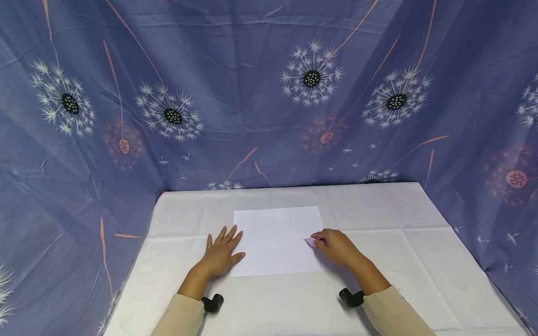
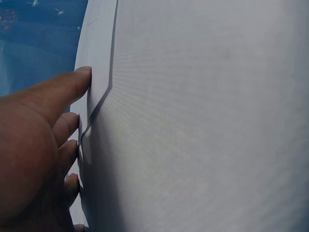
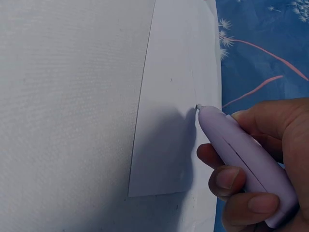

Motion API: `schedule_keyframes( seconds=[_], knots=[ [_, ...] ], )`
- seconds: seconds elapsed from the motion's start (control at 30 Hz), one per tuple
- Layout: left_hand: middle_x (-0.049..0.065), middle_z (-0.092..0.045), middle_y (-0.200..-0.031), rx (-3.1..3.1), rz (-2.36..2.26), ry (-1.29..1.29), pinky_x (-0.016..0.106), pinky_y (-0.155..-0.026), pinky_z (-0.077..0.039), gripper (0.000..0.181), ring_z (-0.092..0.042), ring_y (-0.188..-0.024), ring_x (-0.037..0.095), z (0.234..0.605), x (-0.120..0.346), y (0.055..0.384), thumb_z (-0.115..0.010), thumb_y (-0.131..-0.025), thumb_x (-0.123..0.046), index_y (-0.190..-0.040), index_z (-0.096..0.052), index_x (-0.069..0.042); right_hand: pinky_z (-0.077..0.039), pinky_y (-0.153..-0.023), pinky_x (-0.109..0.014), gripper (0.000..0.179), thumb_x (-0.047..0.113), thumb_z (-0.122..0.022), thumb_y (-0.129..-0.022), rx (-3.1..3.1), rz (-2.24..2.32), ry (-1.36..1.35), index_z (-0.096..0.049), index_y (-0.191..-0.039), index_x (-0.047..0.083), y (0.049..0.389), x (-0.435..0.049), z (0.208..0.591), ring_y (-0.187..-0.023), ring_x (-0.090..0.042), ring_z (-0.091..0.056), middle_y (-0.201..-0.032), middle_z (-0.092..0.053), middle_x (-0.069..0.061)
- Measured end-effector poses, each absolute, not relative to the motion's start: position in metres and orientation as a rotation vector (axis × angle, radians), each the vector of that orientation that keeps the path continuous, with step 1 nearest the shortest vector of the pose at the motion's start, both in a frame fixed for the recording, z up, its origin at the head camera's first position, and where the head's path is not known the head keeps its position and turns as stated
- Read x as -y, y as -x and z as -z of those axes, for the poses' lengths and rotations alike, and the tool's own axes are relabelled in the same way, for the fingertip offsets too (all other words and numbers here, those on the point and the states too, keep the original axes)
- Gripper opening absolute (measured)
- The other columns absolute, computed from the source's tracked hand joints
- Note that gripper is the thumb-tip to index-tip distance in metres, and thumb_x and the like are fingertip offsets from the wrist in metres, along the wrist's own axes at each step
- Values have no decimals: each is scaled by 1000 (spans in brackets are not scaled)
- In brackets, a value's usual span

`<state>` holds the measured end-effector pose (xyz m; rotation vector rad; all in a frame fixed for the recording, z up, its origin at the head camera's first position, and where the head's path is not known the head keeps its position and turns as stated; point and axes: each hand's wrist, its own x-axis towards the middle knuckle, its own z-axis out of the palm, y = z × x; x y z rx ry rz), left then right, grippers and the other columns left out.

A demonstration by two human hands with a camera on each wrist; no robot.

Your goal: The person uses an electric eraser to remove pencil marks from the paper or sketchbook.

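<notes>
A white sheet of paper (image 1: pixel 277 242) lies on the white-covered table. My left hand (image 1: pixel 222 254) rests with fingers spread across the sheet's left edge; in the left wrist view its thumb (image 2: pixel 72 84) lies along the paper (image 2: pixel 99 53). Near the right edge, my right hand (image 1: pixel 336 247) grips a pale purple pen-like tool (image 3: pixel 246 159). This tool has a thick rounded body, a dark slit along its side and a small narrow tip, which points down at the paper (image 3: pixel 169 63). From the tip, a faint thin line runs along the sheet in the right wrist view.
A white cloth (image 1: pixel 420 275) with fold creases covers the table. Behind and on both sides hangs a blue curtain (image 1: pixel 252 102) with dandelion prints. Black wrist cameras (image 1: pixel 213 303) sit at both cuffs, low over the table.
</notes>
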<state>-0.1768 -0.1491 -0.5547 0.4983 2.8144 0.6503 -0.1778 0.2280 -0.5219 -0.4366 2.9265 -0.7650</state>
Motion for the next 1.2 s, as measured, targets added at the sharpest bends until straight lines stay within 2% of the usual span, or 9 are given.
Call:
schedule_keyframes(
  seconds=[0.97, 1.2],
  knots=[
    [8, -20, -170, -2806, -663, -503, 74, -119, 3, 68, -9, -159, 39, 556, 150, 177, -59, -100, -45, -158, -36, -17, -55, -90, -43, 22, 18, -69, -95, -2922, 777, 449, -78, -114, 10, 174, -221, 522, -97, -20, -70, -97, -75, 1],
    [8, -20, -170, -2810, -667, -502, 75, -119, 3, 68, -9, -158, 39, 556, 150, 177, -59, -100, -45, -158, -36, -17, -55, -89, -40, 22, 22, -68, -96, -2925, 773, 431, -78, -113, 13, 175, -221, 523, -94, -16, -69, -96, -75, 4]
  ],
)
